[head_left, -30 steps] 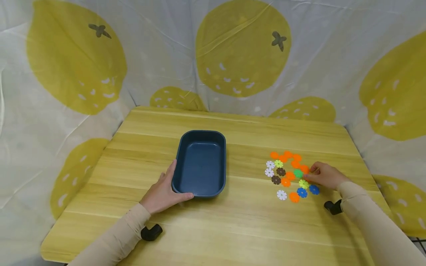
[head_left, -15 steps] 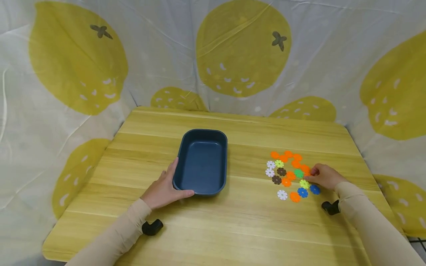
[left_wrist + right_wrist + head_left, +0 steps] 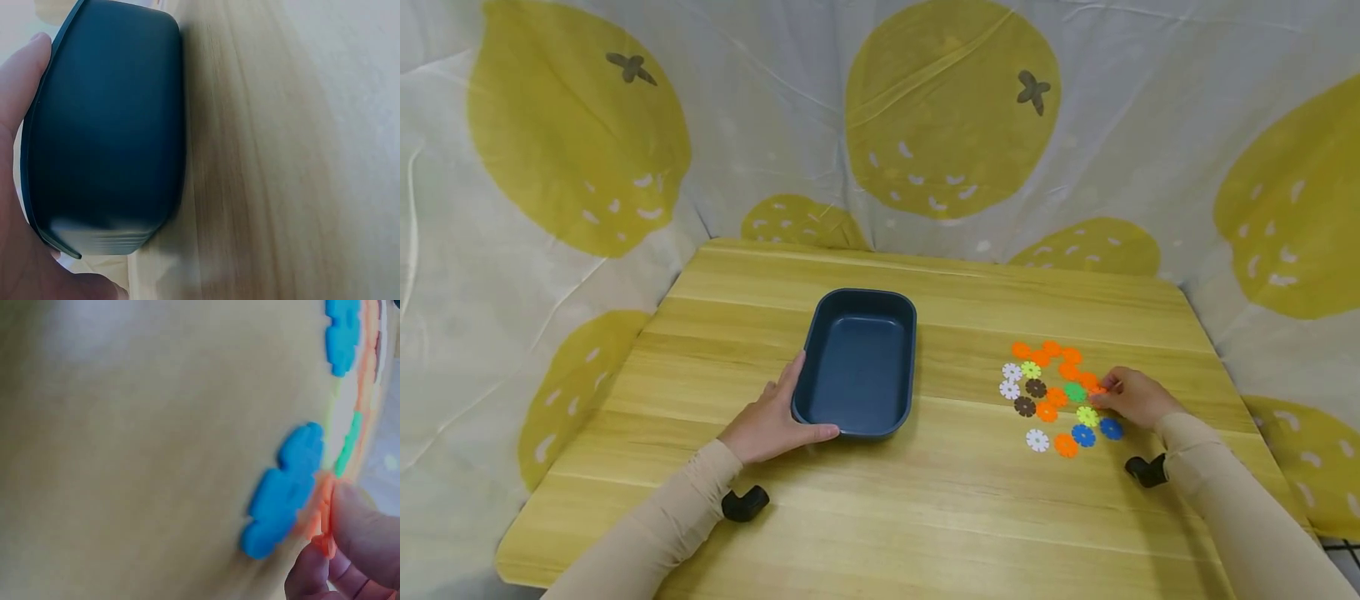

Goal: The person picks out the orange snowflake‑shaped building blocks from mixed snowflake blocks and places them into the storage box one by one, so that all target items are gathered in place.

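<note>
My left hand rests on the near left corner of a dark blue plastic tray, thumb along the front rim and fingers straight along the left side. In the left wrist view the tray's outer wall stands on the wood beside my hand. Between the thumb and fingertips of my right hand an orange notched plastic disc is pinched, on edge in the right wrist view. Close by lie a green disc and a blue disc, flat on the table.
Several orange, white, brown, yellow-green and blue discs are scattered left of my right hand, such as a white disc. The wooden table ends at a lemon-print curtain. Black fittings sit near both wrists.
An orange disc now shows in my right fingertips, which were beside the green disc before. The tray has slid slightly right and away, my left hand moving with it.
</note>
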A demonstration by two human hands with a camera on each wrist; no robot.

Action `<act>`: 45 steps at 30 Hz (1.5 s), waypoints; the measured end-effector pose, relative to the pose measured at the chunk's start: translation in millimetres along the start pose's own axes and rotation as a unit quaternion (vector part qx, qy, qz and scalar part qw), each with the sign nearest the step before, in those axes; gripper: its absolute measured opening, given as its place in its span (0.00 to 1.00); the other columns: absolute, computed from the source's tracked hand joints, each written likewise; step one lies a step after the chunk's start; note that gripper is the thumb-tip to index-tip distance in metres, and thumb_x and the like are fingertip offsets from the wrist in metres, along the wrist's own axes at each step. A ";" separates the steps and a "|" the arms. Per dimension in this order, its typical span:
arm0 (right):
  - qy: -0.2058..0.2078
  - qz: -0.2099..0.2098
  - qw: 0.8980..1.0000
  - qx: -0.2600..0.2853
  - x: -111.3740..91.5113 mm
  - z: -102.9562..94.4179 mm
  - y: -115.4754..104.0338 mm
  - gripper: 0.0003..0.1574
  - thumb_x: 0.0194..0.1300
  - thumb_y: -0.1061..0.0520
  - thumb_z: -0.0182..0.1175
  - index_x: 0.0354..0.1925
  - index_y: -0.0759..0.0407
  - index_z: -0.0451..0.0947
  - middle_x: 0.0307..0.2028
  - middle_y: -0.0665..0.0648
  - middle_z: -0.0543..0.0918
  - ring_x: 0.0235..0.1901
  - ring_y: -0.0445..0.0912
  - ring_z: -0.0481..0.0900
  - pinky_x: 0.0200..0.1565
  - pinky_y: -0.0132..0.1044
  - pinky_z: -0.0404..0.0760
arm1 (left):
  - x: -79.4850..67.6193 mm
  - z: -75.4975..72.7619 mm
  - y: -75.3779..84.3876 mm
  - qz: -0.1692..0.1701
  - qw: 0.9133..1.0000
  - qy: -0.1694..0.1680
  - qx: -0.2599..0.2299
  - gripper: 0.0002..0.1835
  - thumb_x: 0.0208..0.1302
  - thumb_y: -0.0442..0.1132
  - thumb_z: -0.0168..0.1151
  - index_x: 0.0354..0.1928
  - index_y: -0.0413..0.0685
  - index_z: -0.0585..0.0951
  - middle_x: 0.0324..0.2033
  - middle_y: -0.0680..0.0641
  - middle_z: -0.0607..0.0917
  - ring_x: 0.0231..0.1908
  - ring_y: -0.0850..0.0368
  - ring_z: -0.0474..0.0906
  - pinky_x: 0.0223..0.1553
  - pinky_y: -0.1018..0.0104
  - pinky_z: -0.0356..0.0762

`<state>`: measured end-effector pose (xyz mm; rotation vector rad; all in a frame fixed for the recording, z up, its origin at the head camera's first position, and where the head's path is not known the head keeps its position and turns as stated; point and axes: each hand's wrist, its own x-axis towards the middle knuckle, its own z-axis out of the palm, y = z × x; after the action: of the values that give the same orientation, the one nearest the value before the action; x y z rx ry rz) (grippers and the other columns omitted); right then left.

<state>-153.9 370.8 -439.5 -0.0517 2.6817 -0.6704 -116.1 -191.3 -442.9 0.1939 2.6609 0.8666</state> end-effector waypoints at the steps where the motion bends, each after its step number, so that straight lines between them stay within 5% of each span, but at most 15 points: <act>1: 0.002 -0.006 1.000 -0.002 0.7 -1.8 -0.4 0.20 0.74 0.51 0.60 0.45 0.69 0.75 0.40 0.68 0.83 0.36 0.52 0.78 0.38 0.41 0.76 | -0.2 0.5 -0.2 0.001 1.000 0.001 -0.001 0.71 0.47 0.79 0.67 0.80 0.72 0.30 0.82 0.42 0.45 0.77 0.22 0.43 0.59 0.21 0.66; 5: 0.012 -0.037 0.999 -0.006 4.9 -14.5 -6.1 0.14 0.77 0.55 0.55 0.43 0.66 0.77 0.41 0.66 0.84 0.38 0.54 0.81 0.38 0.41 0.77 | -1.0 2.2 -0.4 -0.001 1.000 0.005 -0.002 0.71 0.47 0.79 0.67 0.80 0.72 0.30 0.82 0.42 0.45 0.76 0.21 0.43 0.58 0.21 0.67; 10: 0.018 -0.059 0.997 0.035 13.1 -39.4 -31.1 0.19 0.81 0.49 0.49 0.48 0.66 0.74 0.44 0.64 0.84 0.42 0.54 0.80 0.44 0.43 0.76 | -0.9 3.5 0.5 -0.004 1.000 0.008 -0.009 0.71 0.47 0.79 0.67 0.80 0.72 0.29 0.82 0.41 0.44 0.76 0.20 0.42 0.59 0.20 0.65; 16: 0.014 -0.075 0.995 0.058 33.0 -62.6 -92.2 0.24 0.80 0.42 0.49 0.52 0.60 0.74 0.49 0.61 0.82 0.44 0.52 0.75 0.45 0.42 0.73 | 1.8 5.7 1.3 -0.005 1.000 0.008 -0.010 0.70 0.47 0.79 0.67 0.80 0.73 0.29 0.82 0.41 0.44 0.76 0.20 0.43 0.60 0.20 0.64; 21: -0.003 -0.119 0.991 0.067 55.2 -65.0 -155.0 0.18 0.79 0.45 0.52 0.49 0.59 0.75 0.49 0.61 0.83 0.47 0.53 0.76 0.47 0.43 0.74 | 5.4 10.0 2.9 -0.008 1.000 0.006 -0.014 0.70 0.47 0.79 0.67 0.80 0.74 0.30 0.82 0.42 0.44 0.76 0.21 0.42 0.61 0.20 0.63; 28: -0.029 -0.189 0.980 0.047 89.1 -38.7 -232.9 0.11 0.78 0.55 0.54 0.45 0.62 0.77 0.45 0.63 0.86 0.46 0.53 0.82 0.52 0.46 0.77 | 11.5 14.5 10.1 -0.003 1.000 0.005 -0.011 0.70 0.47 0.79 0.67 0.80 0.73 0.31 0.82 0.42 0.45 0.75 0.20 0.43 0.61 0.21 0.64; 34: -0.066 -0.203 0.977 0.023 114.3 -2.6 -284.6 0.09 0.75 0.57 0.57 0.41 0.61 0.79 0.44 0.60 0.84 0.35 0.48 0.73 0.41 0.38 0.72 | 14.7 16.3 16.1 -0.004 1.000 0.007 -0.003 0.71 0.46 0.80 0.67 0.81 0.72 0.32 0.82 0.44 0.46 0.76 0.20 0.44 0.61 0.21 0.64; 40: -0.085 -0.187 0.978 0.025 133.2 32.1 -314.1 0.07 0.73 0.60 0.57 0.38 0.62 0.79 0.41 0.57 0.82 0.31 0.45 0.69 0.37 0.34 0.70 | 14.1 19.8 20.1 0.000 1.000 0.008 -0.010 0.70 0.46 0.79 0.67 0.81 0.70 0.34 0.82 0.45 0.47 0.75 0.20 0.45 0.62 0.22 0.63; 45: -0.078 -0.155 0.985 0.021 143.9 51.3 -319.0 0.13 0.71 0.64 0.54 0.27 0.60 0.76 0.28 0.51 0.76 0.25 0.43 0.63 0.33 0.33 0.65 | 14.8 22.5 24.3 0.006 1.000 0.006 -0.013 0.71 0.45 0.79 0.68 0.81 0.71 0.34 0.82 0.46 0.47 0.75 0.20 0.46 0.62 0.22 0.63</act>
<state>-286.1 47.4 -384.6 -0.4984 2.5291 -0.7802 -121.4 -156.0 -449.6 0.1991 2.6600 0.9094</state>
